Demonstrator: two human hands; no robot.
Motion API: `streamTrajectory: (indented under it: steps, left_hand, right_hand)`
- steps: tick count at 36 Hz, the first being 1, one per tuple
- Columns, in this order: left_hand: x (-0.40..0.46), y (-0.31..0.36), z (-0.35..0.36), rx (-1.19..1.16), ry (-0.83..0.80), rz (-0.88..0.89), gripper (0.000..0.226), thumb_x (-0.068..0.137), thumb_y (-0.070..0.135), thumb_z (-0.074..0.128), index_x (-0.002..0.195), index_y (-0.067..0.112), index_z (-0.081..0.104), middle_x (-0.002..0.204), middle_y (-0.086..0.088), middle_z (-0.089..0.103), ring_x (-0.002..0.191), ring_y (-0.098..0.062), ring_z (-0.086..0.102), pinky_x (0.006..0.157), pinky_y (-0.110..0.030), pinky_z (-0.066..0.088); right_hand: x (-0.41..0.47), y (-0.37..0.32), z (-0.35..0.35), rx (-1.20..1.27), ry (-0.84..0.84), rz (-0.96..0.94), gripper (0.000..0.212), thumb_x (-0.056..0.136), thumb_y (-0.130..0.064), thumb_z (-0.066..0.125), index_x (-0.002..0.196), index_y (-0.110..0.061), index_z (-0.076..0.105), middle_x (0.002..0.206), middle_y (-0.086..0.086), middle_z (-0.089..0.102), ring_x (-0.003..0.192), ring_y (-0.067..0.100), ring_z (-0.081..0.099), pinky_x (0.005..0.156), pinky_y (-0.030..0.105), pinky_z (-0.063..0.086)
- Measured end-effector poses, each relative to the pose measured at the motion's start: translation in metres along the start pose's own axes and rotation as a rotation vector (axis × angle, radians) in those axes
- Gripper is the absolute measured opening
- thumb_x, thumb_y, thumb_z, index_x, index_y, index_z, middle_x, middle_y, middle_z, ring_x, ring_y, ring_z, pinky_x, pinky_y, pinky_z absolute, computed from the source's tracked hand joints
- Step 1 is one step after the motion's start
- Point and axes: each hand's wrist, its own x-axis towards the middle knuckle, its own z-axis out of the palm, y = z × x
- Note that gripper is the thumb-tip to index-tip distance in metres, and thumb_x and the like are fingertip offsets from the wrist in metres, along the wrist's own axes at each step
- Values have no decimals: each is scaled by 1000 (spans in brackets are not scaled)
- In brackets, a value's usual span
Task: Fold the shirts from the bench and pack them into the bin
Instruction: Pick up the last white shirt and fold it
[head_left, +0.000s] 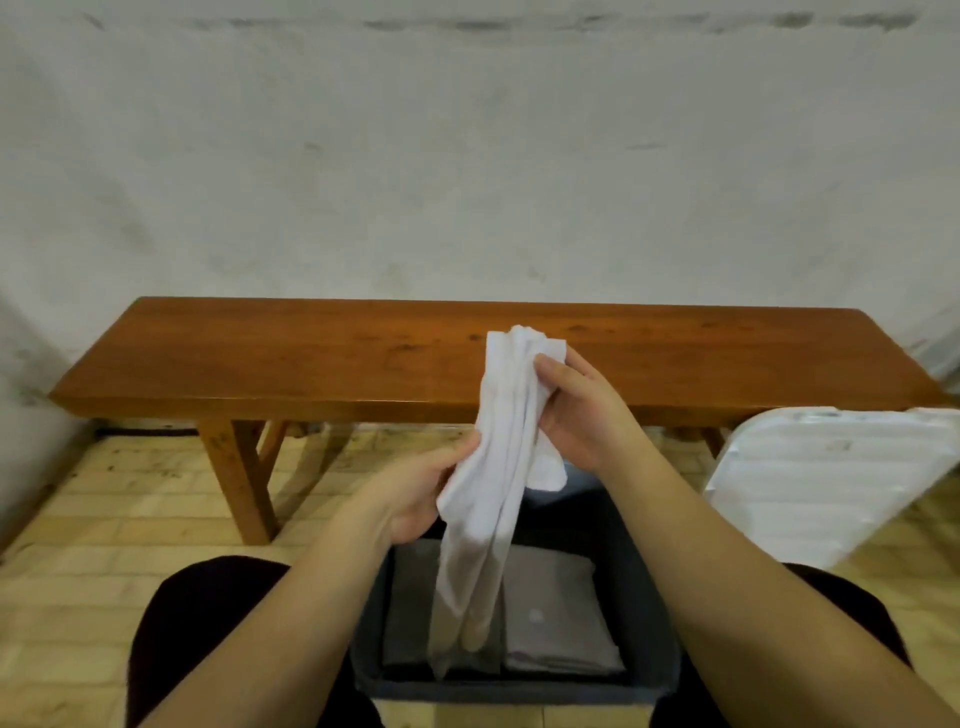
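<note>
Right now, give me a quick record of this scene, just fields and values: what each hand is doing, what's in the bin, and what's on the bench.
left hand: left hand grips the white shirt low down
right hand: right hand pinches its upper part
shirt state: bunched lengthwise, hanging down over the bin, not yet folded flat
bin contents: folded grey garments lying flat
bench: wooden bench, no shirts visible on it
beside bin: white lid leaning on the right
</note>
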Motion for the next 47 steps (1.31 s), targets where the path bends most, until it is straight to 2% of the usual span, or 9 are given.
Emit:
streamTrajectory:
  steps: [4, 6, 9, 14, 21, 27, 30, 39, 47]
  left_hand:
    - [1, -10, -5, -19, 123, 68, 34, 85, 15, 71, 114, -3, 65, 110, -12, 71, 100, -27, 67, 96, -42, 50]
    - [2, -13, -7, -6, 149, 89, 7, 86, 10, 68, 90, 4, 65, 86, -6, 68, 80, -19, 62, 80, -32, 45]
    - [5, -17, -10, 25, 171, 100, 16, 87, 12, 68, 74, 16, 59, 75, -1, 64, 74, -15, 58, 78, -32, 38]
    - [6, -22, -5, -13, 212, 148, 16, 90, 14, 67, 80, 17, 55, 72, -1, 65, 74, -15, 60, 72, -29, 38]
    - [12, -31, 9, 444, 206, 98, 30, 91, 31, 67, 119, 24, 62, 102, 9, 71, 78, -3, 61, 66, -16, 41]
    - [9, -12, -5, 518, 244, -138, 40, 79, 54, 72, 105, 23, 71, 80, 5, 65, 71, -13, 55, 67, -23, 41]
    - [9, -4, -17, 379, 145, -265, 32, 87, 38, 69, 106, 13, 68, 93, -5, 65, 75, -18, 57, 74, -30, 48]
    - [5, 9, -20, 753, 363, -68, 21, 82, 29, 76, 99, 19, 68, 98, -1, 69, 95, -21, 62, 88, -39, 52]
    - [1, -2, -13, -155, 252, 45, 34, 90, 8, 65, 123, 10, 63, 118, -7, 70, 111, -27, 64, 92, -37, 48]
  right_hand:
    - [-1, 4, -3, 5, -5, -3, 37, 93, -21, 59, 129, -12, 56, 112, 9, 66, 107, 28, 63, 95, 48, 51]
    - [-1, 4, -4, -2, -12, -10, 35, 96, -19, 56, 129, -12, 55, 116, 10, 65, 109, 30, 62, 99, 50, 49]
    - [-2, 1, -6, 8, 0, -11, 36, 96, -18, 53, 131, -10, 54, 116, 10, 67, 111, 30, 63, 97, 47, 51]
    - [-2, -3, -9, 43, 24, -6, 29, 97, -17, 51, 125, -13, 57, 107, 7, 70, 102, 25, 67, 88, 41, 56]
    - [2, -4, -14, -16, 83, -8, 26, 91, -19, 56, 117, -15, 61, 100, 3, 69, 94, 19, 66, 81, 35, 56]
    - [-2, -4, -25, -82, 70, 9, 41, 89, -25, 65, 128, -12, 58, 119, 14, 64, 115, 37, 60, 100, 51, 49]
    - [-4, -3, -29, -103, 71, 41, 58, 88, -29, 71, 138, -8, 51, 139, 27, 49, 129, 49, 47, 108, 63, 38]
    - [-12, -4, -29, -178, 76, 60, 56, 74, -35, 74, 124, -14, 59, 113, 6, 67, 107, 26, 65, 92, 41, 53]
    - [-15, -11, -34, -143, 132, 22, 49, 81, -30, 69, 127, -16, 59, 119, 6, 67, 115, 27, 62, 101, 46, 49]
